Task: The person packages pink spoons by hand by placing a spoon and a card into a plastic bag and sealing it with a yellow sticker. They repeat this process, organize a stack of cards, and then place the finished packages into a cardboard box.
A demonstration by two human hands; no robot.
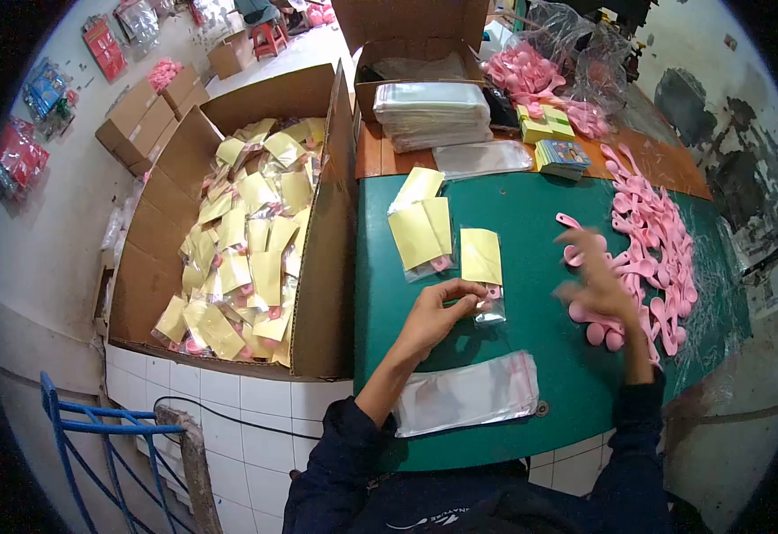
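Note:
On the green table, my left hand (442, 311) has its thumb and fingertips pressed together at the lower left edge of a clear packet (480, 258) with a yellow card and something pink inside. My right hand (598, 280) is smeared by motion beside the heap of pink spoons (651, 240); its fingers look spread, and no object shows in it. Finished-looking packets with yellow cards (422, 233) overlap at the upper left of the table. A stack of empty clear bags (469, 394) lies near the front edge.
Left of the table, a big cardboard box (322, 240) holds many yellow-card packets. Behind are stacked clear bags (431, 114), small card stacks (560, 157), an open carton (411, 27) and bagged pink spoons (527, 71). A blue metal frame (108, 418) stands lower left.

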